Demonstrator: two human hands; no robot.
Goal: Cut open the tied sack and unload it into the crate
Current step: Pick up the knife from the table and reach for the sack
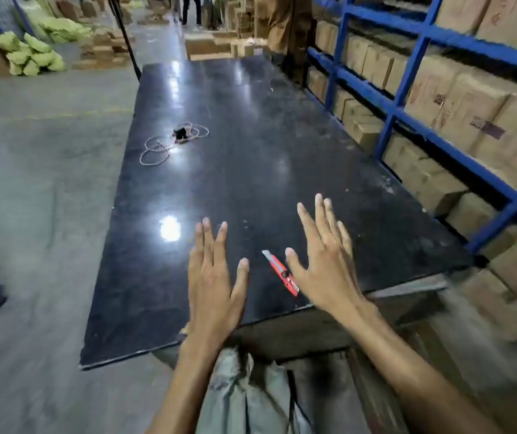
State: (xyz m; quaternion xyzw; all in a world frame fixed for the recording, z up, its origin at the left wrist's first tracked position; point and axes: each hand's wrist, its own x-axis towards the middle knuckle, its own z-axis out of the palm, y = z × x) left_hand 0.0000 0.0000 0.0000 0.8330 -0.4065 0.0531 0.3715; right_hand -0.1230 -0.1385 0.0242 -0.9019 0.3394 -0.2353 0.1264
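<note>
A red utility knife [282, 274] lies on the near end of a glossy black table [251, 145], its blade pointing away from me. My left hand [215, 277] hovers flat and open just left of the knife, holding nothing. My right hand [326, 264] is open with fingers spread, its thumb right beside the knife's handle. A grey-green sack [248, 399] stands below the table's near edge between my forearms, its top bunched. No crate is visible.
A coiled string with a small black object [179, 137] lies mid-table on the left. Blue shelving [407, 98] full of cardboard boxes runs along the right side. Yellow-green sacks [28, 54] and boxes sit on the grey floor at far left; people stand far back.
</note>
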